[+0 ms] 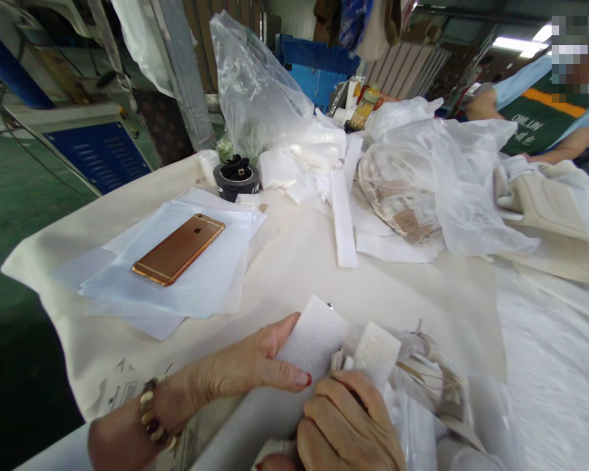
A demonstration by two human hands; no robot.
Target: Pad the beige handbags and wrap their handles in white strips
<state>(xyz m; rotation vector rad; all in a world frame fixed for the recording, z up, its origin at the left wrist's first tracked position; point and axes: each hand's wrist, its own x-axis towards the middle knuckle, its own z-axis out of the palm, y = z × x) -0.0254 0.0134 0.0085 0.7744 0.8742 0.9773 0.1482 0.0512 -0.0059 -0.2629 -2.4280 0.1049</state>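
A strip of white foam (319,333) lies between the thumb and fingers of my left hand (260,363), which has a bead bracelet at the wrist. Close beside it, my right hand (348,425) is closed, its fingers curled down and hiding what they grip. Another white foam piece (377,353) sticks up just behind the right knuckles. Small pale ends of something show between the two foam pieces. Right of my right hand lies a cream-coloured item (432,373) partly covered by clear plastic. A pale surface under both hands is partly hidden.
A gold phone (179,248) rests on white sheets (220,275) at the left. Behind are a roll of black tape (235,183), a long white strip (343,222) and plastic bags (402,176). Cream fabric goods (554,203) lie right, near another person (540,111).
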